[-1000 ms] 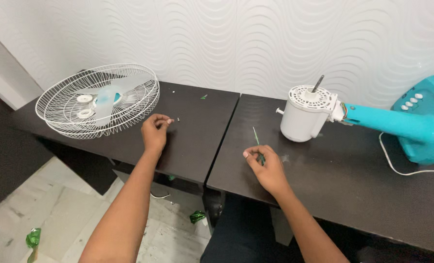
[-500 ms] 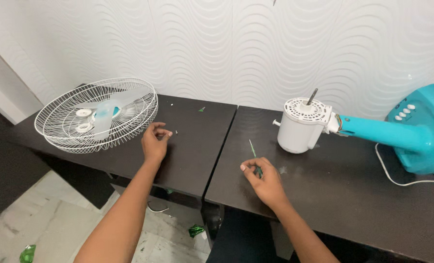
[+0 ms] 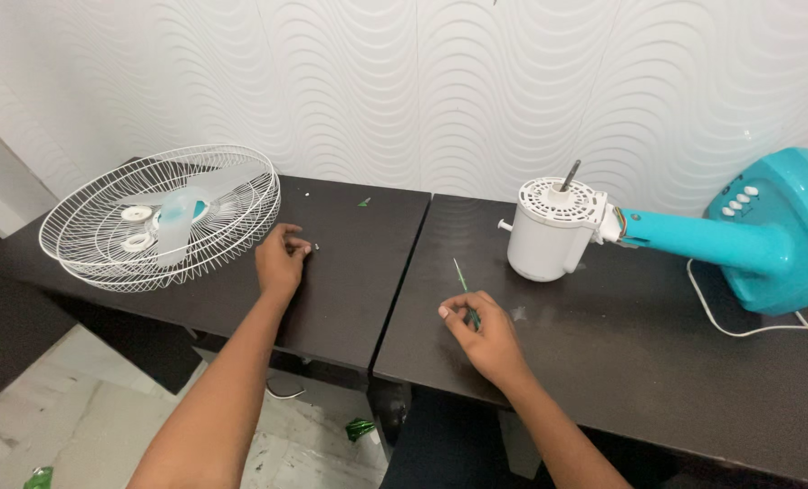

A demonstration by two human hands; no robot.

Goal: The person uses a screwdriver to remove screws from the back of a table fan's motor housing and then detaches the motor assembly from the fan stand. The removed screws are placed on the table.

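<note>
My left hand (image 3: 280, 258) rests on the left dark table (image 3: 350, 272), fingers pinched around a tiny screw (image 3: 315, 244) at its fingertips. A white wire fan cage (image 3: 164, 217) with pale blue blades inside lies just left of it. My right hand (image 3: 481, 333) grips a slim green screwdriver (image 3: 461, 279) whose shaft points away over the right dark table (image 3: 658, 353). Beyond it lies a fan body on its side: a white motor housing (image 3: 553, 228) with its shaft up, joined to a teal stand (image 3: 766, 240).
A small green bit (image 3: 364, 202) lies near the wall on the left table. A white power cord (image 3: 739, 321) loops off the teal base. A narrow gap separates the two tables. Green scraps (image 3: 360, 427) lie on the tiled floor below.
The view has shifted slightly; both hands stay in nearly the same places on the tables, the left still at the small screw, the right still holding the screwdriver.
</note>
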